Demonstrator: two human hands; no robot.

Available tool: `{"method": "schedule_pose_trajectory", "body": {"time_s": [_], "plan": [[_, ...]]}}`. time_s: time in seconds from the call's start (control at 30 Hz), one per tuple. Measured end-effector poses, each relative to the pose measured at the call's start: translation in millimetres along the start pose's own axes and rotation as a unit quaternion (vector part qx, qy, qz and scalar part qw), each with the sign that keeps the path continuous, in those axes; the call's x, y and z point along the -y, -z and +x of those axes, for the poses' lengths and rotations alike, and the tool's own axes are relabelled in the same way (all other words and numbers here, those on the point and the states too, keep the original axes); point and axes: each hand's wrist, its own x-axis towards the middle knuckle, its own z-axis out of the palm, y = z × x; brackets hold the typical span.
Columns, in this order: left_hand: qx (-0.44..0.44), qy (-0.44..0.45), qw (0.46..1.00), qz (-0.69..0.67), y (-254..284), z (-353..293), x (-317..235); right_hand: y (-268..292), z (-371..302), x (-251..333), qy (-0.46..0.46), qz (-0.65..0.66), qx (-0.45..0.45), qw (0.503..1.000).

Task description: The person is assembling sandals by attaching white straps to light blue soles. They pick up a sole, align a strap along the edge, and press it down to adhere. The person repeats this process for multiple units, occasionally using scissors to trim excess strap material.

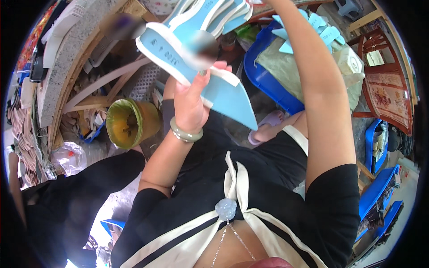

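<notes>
A blue sole piece [210, 76] is pinched in the left hand [190, 105]. The right hand cannot be seen. The piece could slip down if held loosely.

Right hand cut off by the top edge; blurred patch on the blue insole [223, 89]; stacked insoles [214, 13] partly cropped.

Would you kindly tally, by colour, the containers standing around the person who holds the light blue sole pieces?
Blue plastic crate holding a bag of blue cut-outs: 1
Blue crates at the right edge: 3
Yellow-green bucket beside the left hand: 1
Total: 5
</notes>
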Motion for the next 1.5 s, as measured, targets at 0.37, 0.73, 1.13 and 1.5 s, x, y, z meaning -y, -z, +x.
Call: {"method": "schedule_pose_trajectory", "body": {"time_s": [0.37,0.73,1.13,1.5], "plan": [[0.083,-0.022,0.993,0.076,-31.8,-10.4,13.8,133.6,-248.6,190.0,-0.212,0.534,-0.039,0.817],[0.073,0.041,0.995,0.062,-65.9,-51.6,41.4,153.3,-313.2,229.8,-0.327,0.614,-0.032,0.718],[0.246,0.235,0.940,0.024,-56.5,-22.3,33.6,114.5,-367.4,232.2,-0.373,0.617,0.030,0.692],[0.402,0.276,0.786,0.380,-73.4,-11.7,-1.2,200.1,-281.9,157.4,-0.141,0.449,0.062,0.880]]}}
